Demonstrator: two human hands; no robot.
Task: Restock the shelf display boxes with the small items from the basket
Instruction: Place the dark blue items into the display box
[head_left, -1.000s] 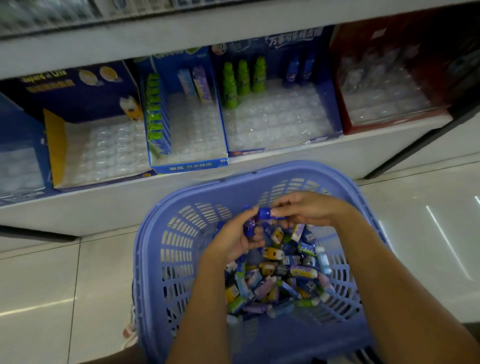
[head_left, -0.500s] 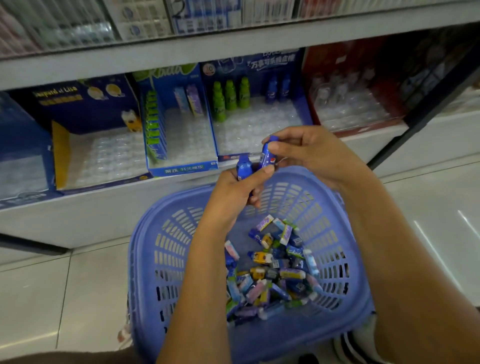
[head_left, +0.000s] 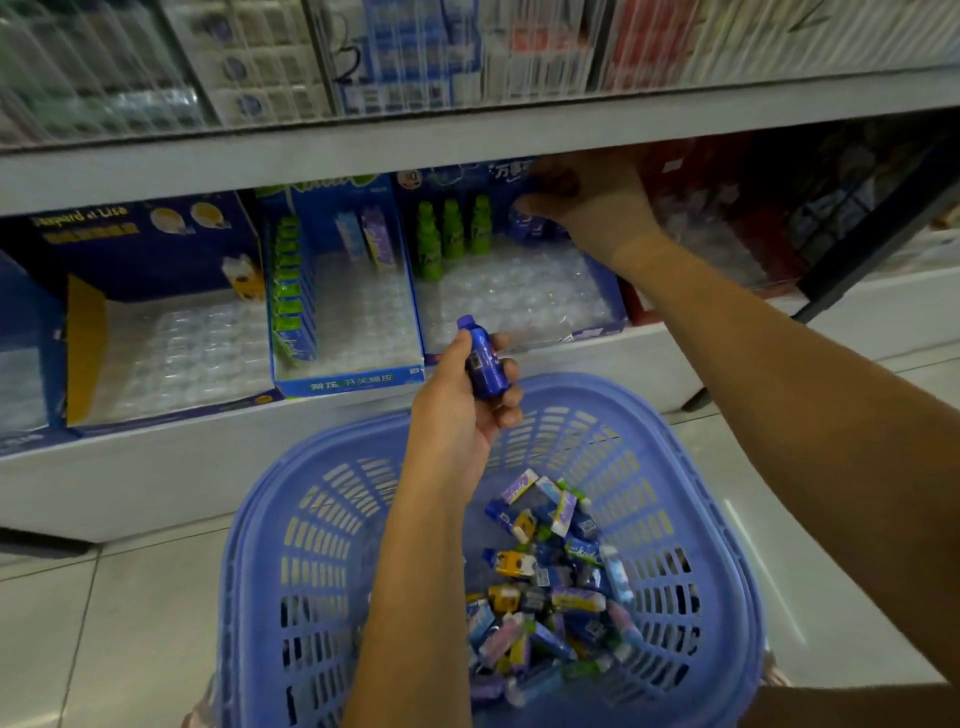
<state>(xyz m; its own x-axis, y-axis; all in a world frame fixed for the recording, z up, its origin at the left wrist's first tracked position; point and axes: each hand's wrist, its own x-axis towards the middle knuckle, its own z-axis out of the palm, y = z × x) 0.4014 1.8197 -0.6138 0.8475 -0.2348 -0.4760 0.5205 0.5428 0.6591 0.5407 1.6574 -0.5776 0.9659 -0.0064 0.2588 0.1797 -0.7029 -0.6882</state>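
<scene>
Left hand (head_left: 462, 410) wrapped round small blue plastic bottle (head_left: 485, 366), cap up, above far rim of blue slotted plastic basket (head_left: 311, 519). Right hand (head_left: 587, 202) deep in blue cardboard display box (head_left: 519, 296), fingers curled on second blue bottle (head_left: 525, 223) at back row, beside three green bottles (head_left: 453, 228). Grey upper shelf (head_left: 363, 150) overhanging close above. Mixed small packets (head_left: 550, 587) heaped in basket.

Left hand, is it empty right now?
No, the left hand has its fingers and thumb curled round a small blue bottle.
</scene>
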